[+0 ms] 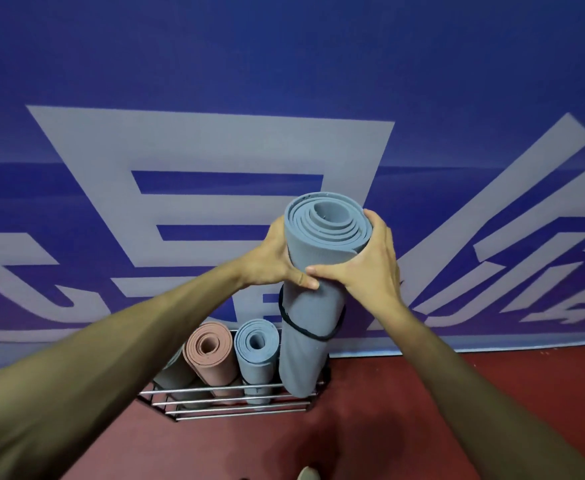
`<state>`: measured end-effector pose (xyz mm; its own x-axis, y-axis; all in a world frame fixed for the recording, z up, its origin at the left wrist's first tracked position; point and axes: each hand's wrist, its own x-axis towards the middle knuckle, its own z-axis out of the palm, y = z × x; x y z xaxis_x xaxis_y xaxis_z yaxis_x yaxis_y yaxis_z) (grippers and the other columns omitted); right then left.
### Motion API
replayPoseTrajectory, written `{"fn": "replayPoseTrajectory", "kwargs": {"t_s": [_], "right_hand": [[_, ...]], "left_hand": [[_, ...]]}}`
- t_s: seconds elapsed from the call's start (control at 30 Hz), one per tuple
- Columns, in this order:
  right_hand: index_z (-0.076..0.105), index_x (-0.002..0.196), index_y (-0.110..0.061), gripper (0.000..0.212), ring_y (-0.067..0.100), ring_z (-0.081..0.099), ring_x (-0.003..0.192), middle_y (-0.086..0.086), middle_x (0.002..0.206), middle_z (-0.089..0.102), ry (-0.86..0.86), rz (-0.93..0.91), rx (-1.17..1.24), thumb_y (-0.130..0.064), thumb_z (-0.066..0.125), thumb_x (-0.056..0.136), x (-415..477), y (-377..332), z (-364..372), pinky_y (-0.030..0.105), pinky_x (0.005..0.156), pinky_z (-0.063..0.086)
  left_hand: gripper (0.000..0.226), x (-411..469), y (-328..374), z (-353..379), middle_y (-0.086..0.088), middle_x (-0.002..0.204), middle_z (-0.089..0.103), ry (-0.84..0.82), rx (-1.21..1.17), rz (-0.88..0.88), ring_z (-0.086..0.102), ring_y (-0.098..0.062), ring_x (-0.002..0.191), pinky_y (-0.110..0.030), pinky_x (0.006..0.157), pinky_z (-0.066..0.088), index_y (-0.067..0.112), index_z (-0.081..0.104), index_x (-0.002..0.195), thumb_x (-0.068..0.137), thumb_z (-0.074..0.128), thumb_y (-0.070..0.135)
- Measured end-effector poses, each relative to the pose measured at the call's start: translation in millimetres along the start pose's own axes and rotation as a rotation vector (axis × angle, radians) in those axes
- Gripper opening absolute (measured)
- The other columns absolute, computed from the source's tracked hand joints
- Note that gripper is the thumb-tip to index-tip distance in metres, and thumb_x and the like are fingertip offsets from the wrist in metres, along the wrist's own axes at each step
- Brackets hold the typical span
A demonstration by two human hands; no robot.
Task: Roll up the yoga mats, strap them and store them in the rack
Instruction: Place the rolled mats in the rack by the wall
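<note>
The red floor [405,420] carries a metal wire rack [228,405] at six o'clock. In it, on end, stand a grey rolled mat [175,375], a pink rolled mat [213,358] and a blue rolled mat [258,351].

Colours: grey-blue rolled foam mat [313,306]; black strap [305,330]; pink rolled mat [211,355]; smaller grey-blue rolled mat [258,353]; silver wire rack [215,400]; blue wall [284,64], pale grey lettering; dark red floor [405,410].

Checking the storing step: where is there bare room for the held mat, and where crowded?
Free: right end of the rack, beside the small blue mat, below the held mat; also the red floor in front. Crowded: its left, grey mat and pink mat close together.
</note>
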<state>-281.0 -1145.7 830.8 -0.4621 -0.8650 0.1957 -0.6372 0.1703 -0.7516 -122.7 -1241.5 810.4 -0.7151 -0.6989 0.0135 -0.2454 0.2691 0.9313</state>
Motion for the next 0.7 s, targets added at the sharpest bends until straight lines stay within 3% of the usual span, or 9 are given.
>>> {"fn": "replayPoseTrajectory", "kwargs": {"t_s": [0.07, 0.17, 0.3, 0.37, 0.47, 0.6, 0.7], "right_hand": [[0.024, 0.142, -0.034, 0.127, 0.015, 0.044, 0.127, -0.011, 0.141, 0.038, -0.008, 0.020, -0.003, -0.059, 0.089, 0.036, 2.7, -0.8, 6.4, 0.044, 0.096, 0.044], [0.014, 0.151, -0.026, 0.135, 0.013, 0.041, 0.129, -0.012, 0.139, 0.031, -0.152, 0.047, 0.037, -0.052, 0.091, 0.043, 17.0, 6.1, -5.3, 0.042, 0.103, 0.042], [0.030, 0.143, -0.028, 0.112, 0.007, 0.039, 0.120, -0.007, 0.127, 0.031, -0.352, -0.012, 0.090, -0.029, 0.094, 0.051, 30.4, 25.6, -22.7, 0.039, 0.107, 0.040], [0.023, 0.139, -0.025, 0.114, 0.007, 0.039, 0.123, -0.006, 0.130, 0.035, -0.365, 0.029, 0.176, -0.024, 0.095, 0.051, 31.7, 33.4, -20.8, 0.040, 0.109, 0.039], [0.018, 0.132, -0.024, 0.111, 0.002, 0.047, 0.115, -0.020, 0.121, 0.044, -0.346, 0.054, 0.241, -0.019, 0.095, 0.051, 31.2, 41.7, -13.7, 0.038, 0.108, 0.041], [0.020, 0.141, -0.033, 0.126, 0.001, 0.047, 0.122, -0.030, 0.123, 0.047, -0.294, 0.024, 0.239, -0.037, 0.095, 0.040, 31.2, 49.5, -9.3, 0.034, 0.106, 0.040], [0.028, 0.144, -0.031, 0.124, -0.007, 0.048, 0.119, -0.033, 0.122, 0.052, -0.279, -0.014, 0.246, -0.032, 0.097, 0.041, 37.3, 52.8, -13.8, 0.026, 0.102, 0.041]], "left_hand": [[0.110, 3.7, -1.4, 1.7, 0.007, 0.134, 0.043, 0.059, -0.046, 0.060, 0.041, 0.011, 0.122, -0.009, 0.102, 0.033, 0.025, 0.026, 0.134, 0.049, 0.094, 0.006], [0.119, 8.3, -10.2, -8.4, 0.009, 0.135, 0.048, 0.102, -0.081, 0.009, 0.046, -0.001, 0.125, -0.026, 0.106, 0.041, 0.020, 0.029, 0.141, 0.044, 0.098, 0.017], [0.115, 16.4, -8.9, -14.6, 0.008, 0.133, 0.050, 0.051, -0.109, -0.058, 0.050, -0.004, 0.121, -0.028, 0.100, 0.048, 0.018, 0.031, 0.139, 0.044, 0.095, 0.006], [0.108, 22.6, -2.2, -14.2, 0.009, 0.132, 0.050, 0.003, -0.114, -0.062, 0.049, -0.005, 0.121, -0.024, 0.098, 0.048, 0.017, 0.034, 0.137, 0.047, 0.092, -0.002], [0.107, 28.8, -3.2, -15.6, 0.008, 0.133, 0.050, -0.041, -0.115, -0.071, 0.047, -0.005, 0.124, -0.021, 0.096, 0.047, 0.019, 0.035, 0.139, 0.050, 0.089, -0.005], [0.109, 30.8, -9.7, -10.0, 0.011, 0.133, 0.053, -0.030, -0.122, -0.071, 0.045, -0.007, 0.125, -0.030, 0.097, 0.048, 0.030, 0.039, 0.141, 0.051, 0.090, -0.002], [0.103, 35.9, -7.0, -5.8, 0.013, 0.128, 0.056, -0.024, -0.127, -0.052, 0.047, 0.002, 0.118, -0.015, 0.086, 0.049, 0.030, 0.042, 0.138, 0.053, 0.087, -0.006]]}}
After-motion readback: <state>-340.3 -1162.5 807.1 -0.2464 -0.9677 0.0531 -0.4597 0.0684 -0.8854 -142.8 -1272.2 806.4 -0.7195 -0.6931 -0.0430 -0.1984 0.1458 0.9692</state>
